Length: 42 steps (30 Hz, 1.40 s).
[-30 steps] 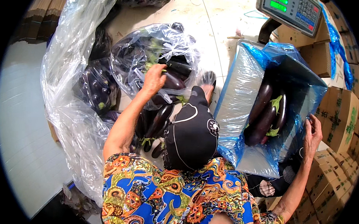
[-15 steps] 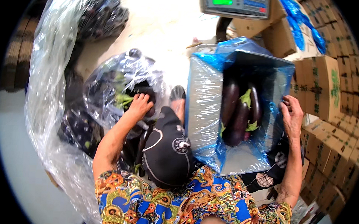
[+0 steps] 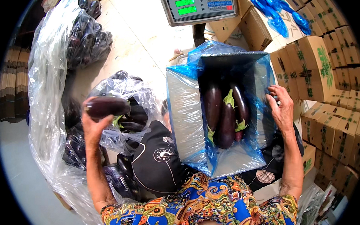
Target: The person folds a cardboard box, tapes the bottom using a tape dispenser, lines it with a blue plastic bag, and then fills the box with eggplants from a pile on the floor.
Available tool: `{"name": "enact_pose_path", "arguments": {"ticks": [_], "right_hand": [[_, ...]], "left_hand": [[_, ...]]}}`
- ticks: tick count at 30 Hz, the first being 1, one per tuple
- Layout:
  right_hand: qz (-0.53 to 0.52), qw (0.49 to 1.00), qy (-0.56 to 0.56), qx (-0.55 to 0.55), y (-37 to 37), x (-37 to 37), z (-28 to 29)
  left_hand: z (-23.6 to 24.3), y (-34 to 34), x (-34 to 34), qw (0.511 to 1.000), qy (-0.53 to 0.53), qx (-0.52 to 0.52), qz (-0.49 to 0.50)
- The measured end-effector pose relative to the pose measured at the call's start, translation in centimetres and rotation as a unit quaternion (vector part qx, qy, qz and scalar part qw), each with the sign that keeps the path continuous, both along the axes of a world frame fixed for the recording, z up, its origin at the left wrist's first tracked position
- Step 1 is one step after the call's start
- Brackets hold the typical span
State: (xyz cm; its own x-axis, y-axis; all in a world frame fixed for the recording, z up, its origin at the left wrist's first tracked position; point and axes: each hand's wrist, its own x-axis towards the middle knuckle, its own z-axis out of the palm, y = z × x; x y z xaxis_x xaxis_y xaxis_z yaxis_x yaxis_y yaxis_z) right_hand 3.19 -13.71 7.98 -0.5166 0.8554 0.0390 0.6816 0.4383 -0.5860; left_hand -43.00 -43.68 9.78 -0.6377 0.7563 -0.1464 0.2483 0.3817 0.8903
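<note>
Floor (image 3: 127,42), pale-tiled, at eleven o'clock, scale (image 3: 196,8) at twelve, stacked cartons (image 3: 328,123) at three. Eggplant (image 3: 108,107) at nine, gripped in left hand (image 3: 93,127); right hand (image 3: 282,107) loosely curled, free, beside box (image 3: 184,112).

Bright light washes the pale tiled floor (image 3: 127,31) before me; brown printed cartons (image 3: 340,131) stand stacked down the right side, and flattened cardboard (image 3: 17,75) sits piled on the dimmer left.
</note>
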Motion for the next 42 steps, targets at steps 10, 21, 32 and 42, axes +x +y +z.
{"name": "enact_pose_path", "arguments": {"ticks": [10,21,32,42], "right_hand": [[-0.009,1.0,0.018,0.009,0.0,0.6,0.0],[-0.017,1.0,0.009,-0.017,0.0,0.1,0.3],[-0.032,0.999,-0.001,0.002,0.3,-0.2,0.1],[-0.04,0.999,-0.008,0.001,0.1,-0.1,-0.3]], "left_hand": [[7.0,6.8,0.9,0.94,-0.222,0.257,0.027],[3.8,8.1,-3.2,0.997,0.057,0.042,-0.026],[-9.4,1.7,4.8,0.864,0.171,-0.326,-0.344],[-16.3,0.3,2.1,0.78,0.354,-0.43,-0.286]]}}
